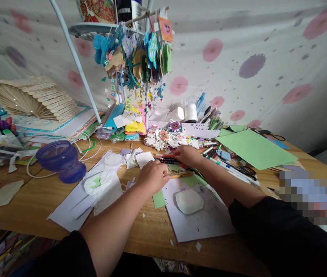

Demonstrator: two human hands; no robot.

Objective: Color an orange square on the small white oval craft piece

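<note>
Several pens, dark and reddish, lie in a bundle across the middle of the desk between my two hands. My left hand has its fingers curled at the near left end of the bundle, and a yellow-orange pen sticks out to the right from by its thumb. From the right, my right hand closes over the other end of the pens, its fingertips partly hidden. Just below the hands, a white rounded pad rests on a white sheet, with a green paper strip beside it.
A purple goblet-shaped cup and white papers lie left. Scissors, markers and a large green sheet are right. Behind are a sticker pile, a white box, hanging paper ornaments and a wooden fan.
</note>
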